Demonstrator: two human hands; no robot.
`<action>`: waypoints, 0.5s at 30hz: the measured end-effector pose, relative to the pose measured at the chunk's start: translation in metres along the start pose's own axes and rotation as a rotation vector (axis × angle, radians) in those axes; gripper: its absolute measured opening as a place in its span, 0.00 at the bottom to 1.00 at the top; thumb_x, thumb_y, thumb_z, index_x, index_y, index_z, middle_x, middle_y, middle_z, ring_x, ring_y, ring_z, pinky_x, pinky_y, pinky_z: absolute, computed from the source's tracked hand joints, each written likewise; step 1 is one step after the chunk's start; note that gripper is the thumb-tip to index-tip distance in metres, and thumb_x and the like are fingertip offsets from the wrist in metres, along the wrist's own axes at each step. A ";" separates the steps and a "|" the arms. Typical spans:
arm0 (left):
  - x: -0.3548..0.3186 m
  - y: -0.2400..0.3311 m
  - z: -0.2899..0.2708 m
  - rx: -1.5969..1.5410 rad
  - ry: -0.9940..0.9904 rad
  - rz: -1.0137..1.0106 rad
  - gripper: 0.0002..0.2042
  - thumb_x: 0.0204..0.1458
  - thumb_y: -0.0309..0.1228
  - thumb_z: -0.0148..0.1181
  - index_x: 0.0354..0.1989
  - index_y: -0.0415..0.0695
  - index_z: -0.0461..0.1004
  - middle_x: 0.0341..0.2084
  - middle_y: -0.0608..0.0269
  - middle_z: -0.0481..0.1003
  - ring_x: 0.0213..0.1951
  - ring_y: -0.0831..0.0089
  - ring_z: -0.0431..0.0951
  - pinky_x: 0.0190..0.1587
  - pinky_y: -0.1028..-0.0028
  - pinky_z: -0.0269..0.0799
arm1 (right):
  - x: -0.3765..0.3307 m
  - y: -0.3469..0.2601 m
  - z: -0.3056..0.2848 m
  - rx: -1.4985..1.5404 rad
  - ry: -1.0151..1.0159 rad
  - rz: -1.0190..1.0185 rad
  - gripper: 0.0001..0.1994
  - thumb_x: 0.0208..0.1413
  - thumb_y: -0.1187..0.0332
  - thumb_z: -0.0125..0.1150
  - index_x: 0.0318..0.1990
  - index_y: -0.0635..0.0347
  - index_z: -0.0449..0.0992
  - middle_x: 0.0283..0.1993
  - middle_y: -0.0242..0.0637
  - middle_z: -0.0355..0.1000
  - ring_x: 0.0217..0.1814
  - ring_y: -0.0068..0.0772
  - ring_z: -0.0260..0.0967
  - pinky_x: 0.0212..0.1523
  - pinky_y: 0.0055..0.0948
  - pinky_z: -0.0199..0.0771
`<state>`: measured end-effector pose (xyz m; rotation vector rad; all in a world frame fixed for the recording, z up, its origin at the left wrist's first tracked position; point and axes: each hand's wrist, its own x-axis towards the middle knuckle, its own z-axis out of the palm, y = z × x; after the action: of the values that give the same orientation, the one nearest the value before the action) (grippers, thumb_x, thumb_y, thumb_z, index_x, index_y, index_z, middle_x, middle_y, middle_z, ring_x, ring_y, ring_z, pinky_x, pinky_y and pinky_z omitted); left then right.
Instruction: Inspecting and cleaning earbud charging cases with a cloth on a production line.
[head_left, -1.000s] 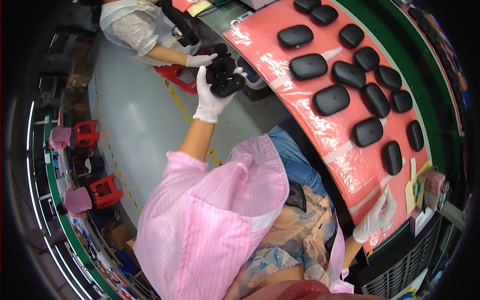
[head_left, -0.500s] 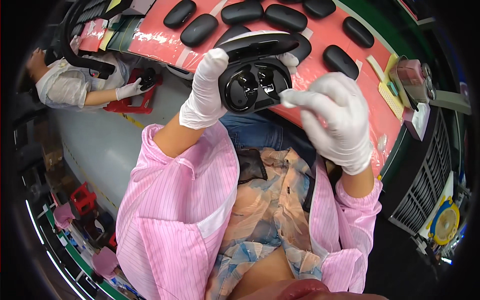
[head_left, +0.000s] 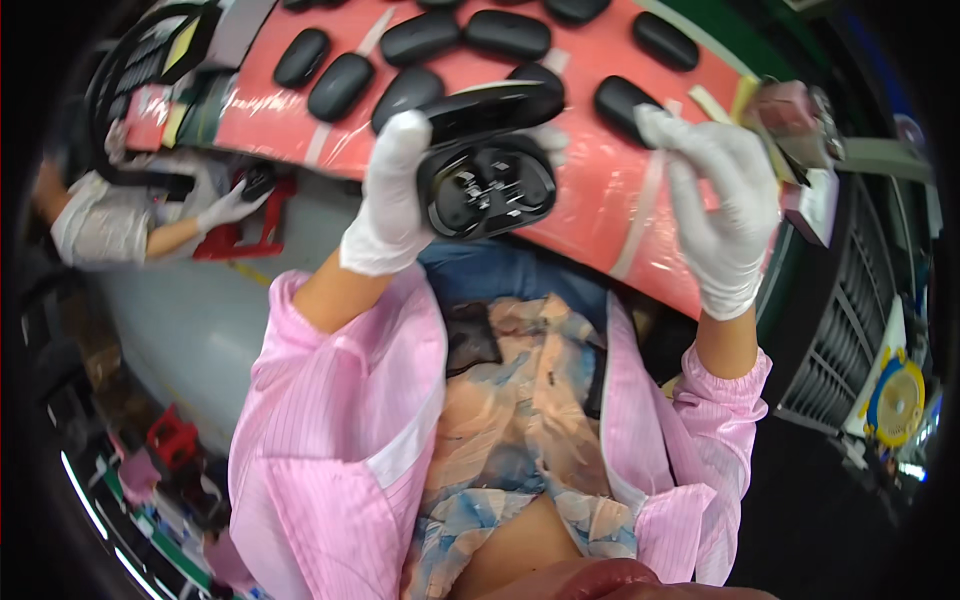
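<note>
Inspection step, by my reading: left hand [head_left: 392,195], white-gloved, is wrapped round the left end of an open black earbud case [head_left: 487,178], lid hinged up, two wells facing the camera. Case held in the air above the lap, in front of the red bench [head_left: 600,200]. Right hand [head_left: 722,205], also gloved, hangs free just right of the case, fingers loosely spread, nothing in it. Closed black cases [head_left: 420,38] lie in rows on the bench. A co-worker's gloved hand [head_left: 228,208] works at far left. Next move probably calls for the right hand to steady the lid while the left keeps the case level.
</note>
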<state>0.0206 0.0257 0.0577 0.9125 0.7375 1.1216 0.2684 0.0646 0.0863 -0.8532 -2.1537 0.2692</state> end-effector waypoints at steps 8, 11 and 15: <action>-0.010 -0.025 -0.009 -0.148 -0.010 0.047 0.49 0.50 0.67 0.51 0.63 0.29 0.58 0.55 0.38 0.69 0.57 0.53 0.73 0.60 0.60 0.70 | 0.003 0.115 -0.125 -0.350 0.260 0.707 0.13 0.58 0.63 0.63 0.44 0.63 0.81 0.35 0.34 0.77 0.35 0.16 0.71 0.38 0.18 0.70; -0.005 -0.026 0.001 -0.193 0.006 0.079 0.46 0.51 0.61 0.54 0.64 0.30 0.57 0.57 0.39 0.68 0.59 0.54 0.71 0.61 0.61 0.68 | -0.004 0.156 -0.135 -0.642 -0.021 0.486 0.12 0.59 0.64 0.57 0.45 0.59 0.81 0.38 0.41 0.77 0.40 0.34 0.75 0.44 0.29 0.72; -0.006 -0.022 0.000 -0.218 0.016 0.161 0.42 0.51 0.55 0.53 0.65 0.30 0.56 0.58 0.41 0.67 0.59 0.55 0.71 0.62 0.61 0.66 | 0.002 0.170 -0.141 -0.704 -0.160 0.341 0.12 0.59 0.66 0.55 0.47 0.57 0.80 0.39 0.44 0.75 0.43 0.42 0.73 0.47 0.34 0.71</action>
<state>0.0283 0.0161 0.0388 0.7886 0.5490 1.3252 0.4548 0.1813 0.1065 -1.6466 -2.2618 -0.2893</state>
